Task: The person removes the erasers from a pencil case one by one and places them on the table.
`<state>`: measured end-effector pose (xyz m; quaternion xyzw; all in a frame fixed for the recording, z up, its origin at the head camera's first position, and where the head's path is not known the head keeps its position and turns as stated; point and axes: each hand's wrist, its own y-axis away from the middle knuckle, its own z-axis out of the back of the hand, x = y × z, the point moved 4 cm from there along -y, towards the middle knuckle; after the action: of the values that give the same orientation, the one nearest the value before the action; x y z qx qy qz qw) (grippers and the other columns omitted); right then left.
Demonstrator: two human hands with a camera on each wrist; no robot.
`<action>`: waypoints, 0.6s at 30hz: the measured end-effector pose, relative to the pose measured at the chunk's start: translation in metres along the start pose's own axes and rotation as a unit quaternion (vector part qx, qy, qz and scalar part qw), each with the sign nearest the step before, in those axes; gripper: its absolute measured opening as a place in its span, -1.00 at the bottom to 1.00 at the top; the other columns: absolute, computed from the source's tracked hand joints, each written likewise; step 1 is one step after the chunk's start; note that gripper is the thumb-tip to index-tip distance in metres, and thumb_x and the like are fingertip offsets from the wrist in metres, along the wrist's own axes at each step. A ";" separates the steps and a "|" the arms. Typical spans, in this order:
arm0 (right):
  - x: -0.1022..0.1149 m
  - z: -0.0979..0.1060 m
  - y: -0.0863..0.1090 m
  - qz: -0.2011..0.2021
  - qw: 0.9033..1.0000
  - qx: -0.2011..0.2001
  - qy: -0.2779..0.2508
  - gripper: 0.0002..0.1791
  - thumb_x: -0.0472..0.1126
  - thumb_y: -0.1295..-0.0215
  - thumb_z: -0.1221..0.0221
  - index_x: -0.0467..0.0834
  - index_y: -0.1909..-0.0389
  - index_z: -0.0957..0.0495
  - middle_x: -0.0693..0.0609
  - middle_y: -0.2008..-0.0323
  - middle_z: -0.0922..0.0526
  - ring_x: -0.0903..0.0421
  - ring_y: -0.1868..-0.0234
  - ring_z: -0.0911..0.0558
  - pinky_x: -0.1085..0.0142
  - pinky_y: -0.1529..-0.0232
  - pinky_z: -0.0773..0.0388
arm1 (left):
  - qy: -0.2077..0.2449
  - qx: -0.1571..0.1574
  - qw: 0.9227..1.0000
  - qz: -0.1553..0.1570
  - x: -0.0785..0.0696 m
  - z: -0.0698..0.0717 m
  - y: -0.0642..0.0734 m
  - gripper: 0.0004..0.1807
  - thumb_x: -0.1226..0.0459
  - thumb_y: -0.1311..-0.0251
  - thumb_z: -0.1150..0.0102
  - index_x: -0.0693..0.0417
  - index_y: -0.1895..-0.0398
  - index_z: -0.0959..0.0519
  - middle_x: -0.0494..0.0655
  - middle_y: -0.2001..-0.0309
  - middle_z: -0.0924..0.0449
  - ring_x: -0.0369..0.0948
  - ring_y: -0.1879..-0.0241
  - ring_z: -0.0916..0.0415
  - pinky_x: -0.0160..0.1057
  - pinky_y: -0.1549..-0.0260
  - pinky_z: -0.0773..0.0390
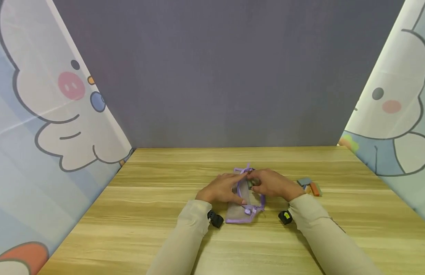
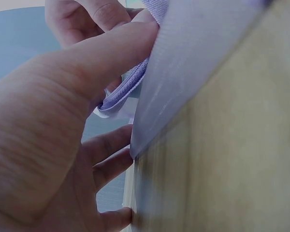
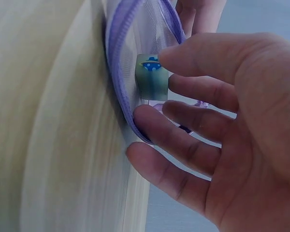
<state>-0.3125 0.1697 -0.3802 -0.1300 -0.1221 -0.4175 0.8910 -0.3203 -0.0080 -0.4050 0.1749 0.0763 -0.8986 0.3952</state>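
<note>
A mesh zipper pouch (image 1: 234,212) with purple trim lies on the table, its mouth parted between the hands. My left hand (image 1: 223,188) holds the pouch at the mouth, fingers spread; in the left wrist view its thumb (image 2: 106,53) reaches under the purple zipper edge (image 2: 128,87). My right hand (image 1: 271,183) is at the pouch's opening. Between its thumb and index finger it pinches a small grey-green block (image 3: 152,84) printed with a blue ringed planet. The block is within the zipper's loop in the right wrist view.
Several small rectangular blocks (image 1: 314,189), grey, orange-red and green among them, lie in a pile right of the right hand. A dark grey panel (image 1: 233,76) stands behind the wooden table (image 1: 157,168). Cartoon-printed cloths (image 1: 54,133) hang at both sides.
</note>
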 end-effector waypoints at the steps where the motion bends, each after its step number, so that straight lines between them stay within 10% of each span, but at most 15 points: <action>1: 0.000 0.000 0.000 -0.001 1.000 0.000 0.000 -0.55 -0.25 -0.24 -0.30 -0.26 -0.15 -0.60 -0.22 -0.17 -0.60 -0.23 -0.19 -0.55 -0.10 -0.19 -0.47 | 0.001 -0.001 1.000 0.001 0.000 0.000 0.000 0.12 -0.22 -0.04 -0.42 -0.30 -0.62 -0.02 -0.14 -0.54 -0.12 -0.04 -0.49 -0.07 0.27 -0.42 0.08; 18: -0.004 0.003 -0.002 -0.019 1.000 0.000 -0.007 -0.73 -0.25 -0.16 -0.34 -0.12 0.08 -0.69 0.06 0.18 -0.71 0.18 0.31 -0.56 0.17 0.20 -0.54 | -0.010 -0.003 1.000 0.007 0.001 -0.001 -0.001 0.16 -0.26 -0.03 -0.40 -0.25 -0.62 0.02 -0.08 -0.54 -0.11 -0.02 -0.49 -0.08 0.27 -0.42 0.04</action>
<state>-0.3165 0.1723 -0.3787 -0.1308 -0.1304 -0.4335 0.8820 -0.3212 -0.0081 -0.4066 0.1653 0.0737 -0.8972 0.4029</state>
